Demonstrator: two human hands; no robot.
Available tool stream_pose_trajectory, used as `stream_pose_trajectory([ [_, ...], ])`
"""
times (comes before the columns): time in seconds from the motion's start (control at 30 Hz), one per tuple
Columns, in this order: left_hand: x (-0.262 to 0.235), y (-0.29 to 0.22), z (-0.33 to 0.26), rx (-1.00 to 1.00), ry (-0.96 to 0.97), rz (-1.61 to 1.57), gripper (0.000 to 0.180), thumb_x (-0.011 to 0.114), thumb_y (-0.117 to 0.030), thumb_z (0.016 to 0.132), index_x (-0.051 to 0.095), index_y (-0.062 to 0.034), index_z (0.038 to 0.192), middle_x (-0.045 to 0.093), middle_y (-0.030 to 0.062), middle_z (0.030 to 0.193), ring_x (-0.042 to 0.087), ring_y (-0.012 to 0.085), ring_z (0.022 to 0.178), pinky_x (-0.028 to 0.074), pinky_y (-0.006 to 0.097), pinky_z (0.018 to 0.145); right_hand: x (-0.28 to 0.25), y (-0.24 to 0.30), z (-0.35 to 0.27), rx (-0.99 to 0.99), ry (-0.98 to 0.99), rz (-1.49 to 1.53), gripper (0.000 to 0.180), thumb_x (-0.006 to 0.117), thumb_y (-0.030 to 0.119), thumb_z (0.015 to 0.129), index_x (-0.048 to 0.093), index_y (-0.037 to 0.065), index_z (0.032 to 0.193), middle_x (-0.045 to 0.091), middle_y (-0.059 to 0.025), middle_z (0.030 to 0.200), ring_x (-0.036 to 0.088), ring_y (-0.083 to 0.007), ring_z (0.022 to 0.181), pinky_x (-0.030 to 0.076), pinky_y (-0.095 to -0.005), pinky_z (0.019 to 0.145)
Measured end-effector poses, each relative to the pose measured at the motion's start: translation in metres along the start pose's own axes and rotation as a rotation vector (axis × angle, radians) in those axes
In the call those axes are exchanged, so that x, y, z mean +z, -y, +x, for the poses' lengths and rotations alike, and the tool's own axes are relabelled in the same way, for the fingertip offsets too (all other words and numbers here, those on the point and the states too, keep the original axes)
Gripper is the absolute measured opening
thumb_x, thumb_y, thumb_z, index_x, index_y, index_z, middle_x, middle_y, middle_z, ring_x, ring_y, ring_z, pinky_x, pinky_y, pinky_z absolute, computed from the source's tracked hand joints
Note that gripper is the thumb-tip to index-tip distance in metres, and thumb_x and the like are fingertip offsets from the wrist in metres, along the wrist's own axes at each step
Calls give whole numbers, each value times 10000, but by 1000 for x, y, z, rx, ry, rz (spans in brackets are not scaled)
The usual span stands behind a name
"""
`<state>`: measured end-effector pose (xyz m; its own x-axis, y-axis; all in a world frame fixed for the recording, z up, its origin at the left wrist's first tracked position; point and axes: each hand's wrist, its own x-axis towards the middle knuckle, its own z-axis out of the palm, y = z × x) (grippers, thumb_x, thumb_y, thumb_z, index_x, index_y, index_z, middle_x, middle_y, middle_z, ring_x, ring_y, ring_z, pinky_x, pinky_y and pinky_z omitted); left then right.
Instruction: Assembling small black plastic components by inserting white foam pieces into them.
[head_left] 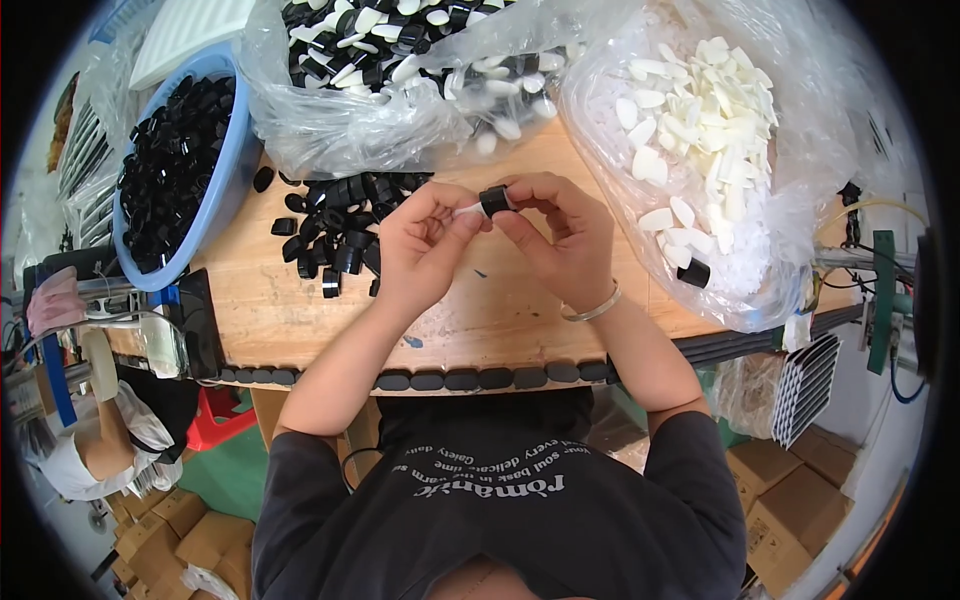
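Observation:
Over the middle of the wooden table, my two hands meet at one small part. My right hand (556,232) pinches a short, glossy black cap (494,201) between thumb and fingers. In my left hand (430,235), the fingertips close on a small white piece (468,210) whose end points at the cap. Whether the white piece sits inside the cap or only touches it, I cannot tell. A pile of loose black caps (335,225) lies just left of my left hand. White flat oval pieces (715,120) fill a clear plastic bag on the right.
A blue basin (240,160) of black caps stands at the left. At the back, a clear bag (350,140) holds black caps with white pieces. One black cap (694,271) lies on the right-hand bag. Dark padding (460,380) lines the table's front edge. Another person (100,440) is at the left.

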<state>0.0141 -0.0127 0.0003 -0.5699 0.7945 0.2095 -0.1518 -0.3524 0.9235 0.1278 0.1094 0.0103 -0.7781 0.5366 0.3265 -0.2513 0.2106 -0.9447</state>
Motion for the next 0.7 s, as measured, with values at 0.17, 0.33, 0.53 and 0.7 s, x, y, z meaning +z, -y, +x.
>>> stream_pose_trajectory([
  [0.17,-6,0,4,21,37,254,68,593,37,880,579,9,941,615,43,824,560,99,746,433,215,673,-6,0,4,-92,41,-163,229,717,-41,785,608,-18,985,651,-113,1014,633,-153,868,513,-272,787],
  [0.33,-6,-10,7,124,98,644,83,620,40,830,585,10,899,576,90,764,535,174,669,424,269,607,-12,6,10,-196,114,-262,205,721,-41,775,628,-3,953,651,-97,980,625,-149,867,506,-264,749],
  [0.53,-10,-17,15,290,260,560,65,628,32,821,591,14,872,558,100,756,534,204,654,413,276,580,-19,9,7,67,151,134,180,688,-60,789,629,-3,949,646,-72,954,606,-128,845,505,-256,741],
  [0.7,-16,-19,14,240,264,584,79,620,56,804,591,11,862,561,86,772,518,189,658,410,266,601,-15,8,9,133,209,188,161,692,-38,793,640,14,937,648,-50,925,594,-112,808,500,-256,723],
])
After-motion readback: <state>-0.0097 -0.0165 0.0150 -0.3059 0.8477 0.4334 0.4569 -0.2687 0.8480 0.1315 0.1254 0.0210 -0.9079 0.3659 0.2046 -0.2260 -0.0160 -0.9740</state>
